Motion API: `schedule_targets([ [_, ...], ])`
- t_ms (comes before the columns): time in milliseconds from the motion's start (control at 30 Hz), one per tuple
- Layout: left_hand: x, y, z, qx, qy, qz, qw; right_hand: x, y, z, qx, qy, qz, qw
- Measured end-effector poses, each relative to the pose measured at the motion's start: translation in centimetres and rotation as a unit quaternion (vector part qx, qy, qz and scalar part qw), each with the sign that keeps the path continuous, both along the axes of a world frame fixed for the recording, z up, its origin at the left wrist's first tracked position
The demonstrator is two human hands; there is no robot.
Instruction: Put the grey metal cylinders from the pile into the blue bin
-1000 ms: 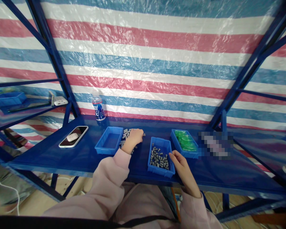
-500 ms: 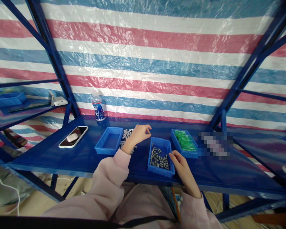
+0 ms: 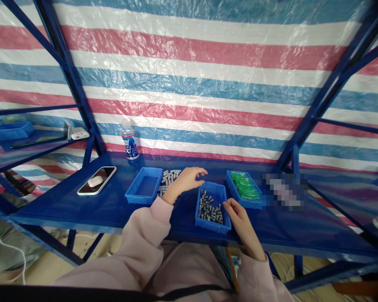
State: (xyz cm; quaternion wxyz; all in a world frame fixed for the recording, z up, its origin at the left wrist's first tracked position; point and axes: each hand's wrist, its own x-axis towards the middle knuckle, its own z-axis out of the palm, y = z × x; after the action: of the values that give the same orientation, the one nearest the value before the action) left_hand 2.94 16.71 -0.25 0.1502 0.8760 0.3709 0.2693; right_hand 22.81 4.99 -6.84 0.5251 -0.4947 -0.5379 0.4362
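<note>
My left hand (image 3: 190, 179) hovers over the table between a pile of silver metal cylinders (image 3: 167, 179) and a blue bin (image 3: 212, 227). Its thumb and fingers are apart, and nothing shows between them. Small dark grey metal pieces (image 3: 210, 211) lie in that bin, mostly toward its near end. At the bin's right wall is my right hand (image 3: 238, 213), thumb and forefinger closed on the rim. Left of the silver pile stands another blue bin (image 3: 144, 186) with nothing visible in it.
A blue bin (image 3: 244, 201) of green plastic pieces (image 3: 245, 185) stands to the right, beside a blurred-out patch (image 3: 284, 191). Toward the left are a phone (image 3: 102, 176) with a white case (image 3: 95, 181) on it and a bottle (image 3: 130, 142). Blue frame posts flank the table.
My left hand has shifted slightly right toward the bin of dark pieces, and its fingers have spread from a curl. More of the silver pile shows. My right hand stays put.
</note>
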Motion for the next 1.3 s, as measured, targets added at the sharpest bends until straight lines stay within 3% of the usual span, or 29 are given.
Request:
schedule_targets([
  [167, -0.7, 0.1, 0.1, 0.035, 0.134, 0.148, 0.979, 0.0, 0.1, -0.2, -0.005, 0.005, 0.003, 1.0],
  [300, -1.6, 0.3, -0.4, 0.015, 0.181, 0.196, 0.964, 0.2, 0.2, -0.6, 0.005, 0.002, 0.005, 1.0],
  [667, -1.5, 0.6, -0.9, -0.02, 0.24, 0.156, 0.958, 0.0, 0.0, -0.2, 0.006, 0.001, -0.009, 1.0],
  [1300, -0.9, 0.3, -0.5, -0.026, 0.256, 0.167, 0.952, 0.0, 0.2, -0.3, -0.002, -0.001, 0.001, 1.0],
])
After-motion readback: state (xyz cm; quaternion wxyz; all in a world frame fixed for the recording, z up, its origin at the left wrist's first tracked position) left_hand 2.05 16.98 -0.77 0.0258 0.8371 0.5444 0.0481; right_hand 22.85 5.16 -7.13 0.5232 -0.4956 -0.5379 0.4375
